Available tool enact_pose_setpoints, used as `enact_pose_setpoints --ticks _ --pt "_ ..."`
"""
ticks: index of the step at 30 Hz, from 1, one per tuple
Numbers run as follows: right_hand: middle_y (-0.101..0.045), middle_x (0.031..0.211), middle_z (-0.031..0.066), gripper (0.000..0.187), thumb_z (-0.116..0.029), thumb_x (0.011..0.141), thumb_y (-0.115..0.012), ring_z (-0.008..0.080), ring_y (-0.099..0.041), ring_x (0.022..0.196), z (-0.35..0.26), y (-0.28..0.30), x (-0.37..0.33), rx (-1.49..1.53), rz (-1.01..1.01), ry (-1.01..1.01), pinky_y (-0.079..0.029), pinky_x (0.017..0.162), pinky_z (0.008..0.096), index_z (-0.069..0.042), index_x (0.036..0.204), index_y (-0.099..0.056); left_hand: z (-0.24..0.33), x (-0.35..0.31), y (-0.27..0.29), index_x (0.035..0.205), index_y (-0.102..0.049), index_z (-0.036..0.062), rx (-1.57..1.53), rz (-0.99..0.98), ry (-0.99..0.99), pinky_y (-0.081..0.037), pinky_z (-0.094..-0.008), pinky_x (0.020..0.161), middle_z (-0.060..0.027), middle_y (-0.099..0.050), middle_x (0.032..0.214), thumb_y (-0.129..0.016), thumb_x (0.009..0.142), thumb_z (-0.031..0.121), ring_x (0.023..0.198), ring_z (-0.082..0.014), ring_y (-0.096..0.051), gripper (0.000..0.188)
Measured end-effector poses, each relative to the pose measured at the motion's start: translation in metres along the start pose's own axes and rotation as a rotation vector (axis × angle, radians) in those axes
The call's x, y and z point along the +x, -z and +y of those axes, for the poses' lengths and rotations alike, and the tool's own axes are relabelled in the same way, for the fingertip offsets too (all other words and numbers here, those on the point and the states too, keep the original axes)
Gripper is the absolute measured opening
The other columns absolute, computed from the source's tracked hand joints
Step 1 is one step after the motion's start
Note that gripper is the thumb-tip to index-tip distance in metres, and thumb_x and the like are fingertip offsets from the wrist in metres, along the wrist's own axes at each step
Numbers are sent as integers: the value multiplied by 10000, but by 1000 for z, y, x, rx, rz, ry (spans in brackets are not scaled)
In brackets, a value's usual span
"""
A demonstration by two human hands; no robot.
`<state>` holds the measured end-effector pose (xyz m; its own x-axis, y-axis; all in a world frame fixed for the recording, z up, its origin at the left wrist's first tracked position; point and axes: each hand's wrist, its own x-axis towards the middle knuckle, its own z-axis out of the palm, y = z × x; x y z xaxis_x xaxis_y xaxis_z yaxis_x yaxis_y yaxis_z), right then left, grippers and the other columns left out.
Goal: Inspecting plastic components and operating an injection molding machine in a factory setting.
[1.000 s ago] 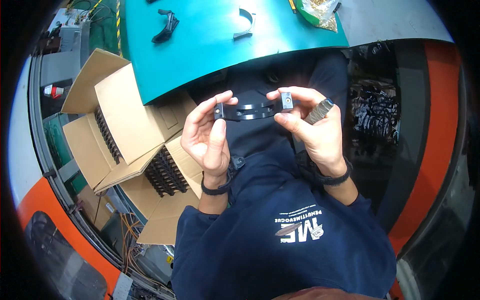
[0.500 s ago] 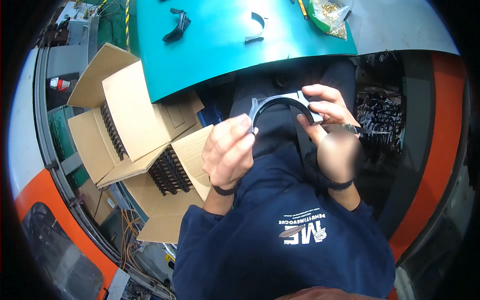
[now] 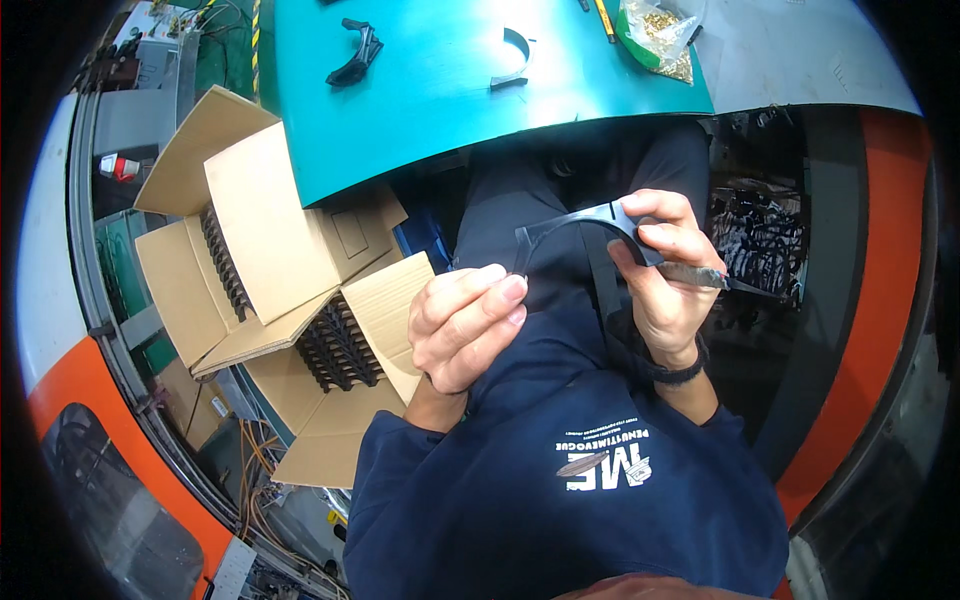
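A curved black plastic half-ring [image 3: 575, 218] is held up in front of my lap. My right hand [image 3: 668, 285] grips its right end between thumb and fingers. That hand also has a slim pointed tool [image 3: 692, 275] tucked in it, its thin tip sticking out to the right; its exact kind is unclear. My left hand [image 3: 462, 325] is closed, its fingertips pinched at the lower left end of the half-ring. The fingers partly hide that end.
A teal table [image 3: 430, 120] lies ahead, bearing a black clamp-like part [image 3: 355, 55], another curved part [image 3: 514, 60], a yellow pen [image 3: 606, 20] and a bag of small brass-coloured pieces [image 3: 660, 35]. Open cardboard boxes [image 3: 265, 220] at left hold rows of black parts [image 3: 340, 348].
The half-ring has moved slightly right and tilted, its left end lower. My right hand has turned with it and shifted right. My left fingertips are lower and more tightly pinched.
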<state>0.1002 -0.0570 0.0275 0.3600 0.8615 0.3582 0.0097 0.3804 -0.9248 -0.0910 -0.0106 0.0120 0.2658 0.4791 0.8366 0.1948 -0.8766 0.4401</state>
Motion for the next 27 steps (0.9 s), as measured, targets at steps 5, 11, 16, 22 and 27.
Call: enact_pose_setpoints --ticks 5,11,16,22,27 --pt "-619 1123 174 321 143 733 -691 96 -574 803 1 1 -1 -6 3 -24 -444 669 193 -25 1004 -654 0 -1 0 842 -635 22 1 -14 31 -574 -354 683 -122 -696 938 -730 696 -29 902 -276 -665 181" --pt "-662 1051 67 361 76 759 -721 -17 -410 571 -5 4 10 33 -171 -526 -365 561 144 4 1103 -639 -6 3 -20 944 -528 -13 -525 206 731 -539 -328 801 -218 -629 1044 -684 811 -65 905 -267 -661 211" --pt "-665 951 31 627 61 760 -732 -30 -445 594 -9 -2 9 219 -65 -760 -381 591 128 17 1326 -465 -9 14 -15 961 -560 -19 -698 206 1137 -527 -279 730 -144 -638 938 -665 870 25 812 -170 -637 146" --pt "-634 946 23 656 50 774 -718 -16 -466 623 -15 -6 13 258 -79 -646 -382 597 132 -3 1364 -435 -6 22 -11 941 -556 -18 -738 214 1157 -514 -300 729 -145 -613 910 -638 901 83 787 -187 -600 136" --pt "-628 994 41 465 0 825 -685 -17 -469 614 -20 -12 13 223 -4 -638 -370 553 134 -3 1267 -540 -5 19 -8 930 -581 -19 -657 256 1015 -479 -225 627 -122 -636 908 -673 867 37 751 -145 -640 125"
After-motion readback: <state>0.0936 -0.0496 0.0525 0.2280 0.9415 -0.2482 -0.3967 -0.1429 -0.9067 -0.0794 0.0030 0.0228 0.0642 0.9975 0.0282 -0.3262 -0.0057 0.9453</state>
